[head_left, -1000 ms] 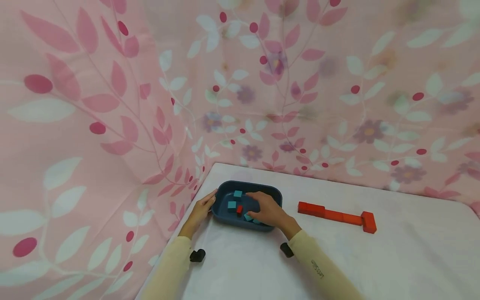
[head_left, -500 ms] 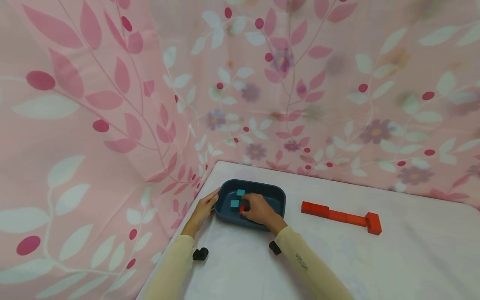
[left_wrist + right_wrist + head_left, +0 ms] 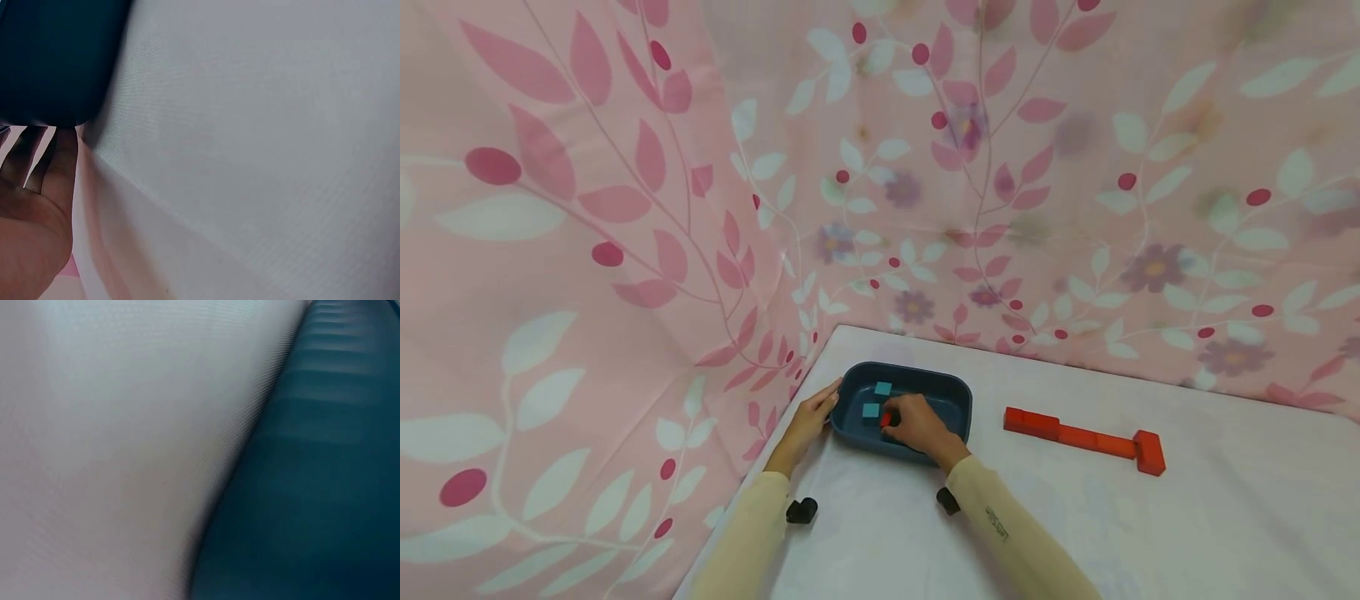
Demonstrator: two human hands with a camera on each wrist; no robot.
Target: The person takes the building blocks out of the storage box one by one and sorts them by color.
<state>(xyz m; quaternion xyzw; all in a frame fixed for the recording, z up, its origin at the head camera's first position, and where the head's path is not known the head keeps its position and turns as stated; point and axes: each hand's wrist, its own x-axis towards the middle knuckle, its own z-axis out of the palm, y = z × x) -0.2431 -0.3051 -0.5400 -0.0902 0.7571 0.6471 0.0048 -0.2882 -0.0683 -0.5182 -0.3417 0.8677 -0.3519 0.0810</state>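
A dark blue oblong tub (image 3: 942, 380) stands on the white-covered table, with small blocks inside. Pinched between the thumb and fingers of my right hand (image 3: 920, 425) is a small red block (image 3: 887, 418), low inside the tub. Two light-blue blocks, a nearer light-blue block (image 3: 870, 411) and a farther one, lie just left of that hand, which hides part of the tub's floor. My left hand (image 3: 808, 425) rests its extended fingers against the tub's left end; in the left wrist view its fingers (image 3: 59, 169) touch the tub's wall (image 3: 56, 69). The right wrist view has only the tub's outer side (image 3: 312, 487) and cloth.
Right of the tub, a row of red blocks (image 3: 1075, 433) lies end to end, with a crosswise red block (image 3: 1149, 452) at its right end. Behind and to the left hangs a pink floral curtain (image 3: 970, 208). The white tablecloth (image 3: 880, 533) spreads in front.
My right hand has moved left over the tub and closed its fingertips on the small red block. The left hand stays at the tub's end. The head view has shifted slightly.
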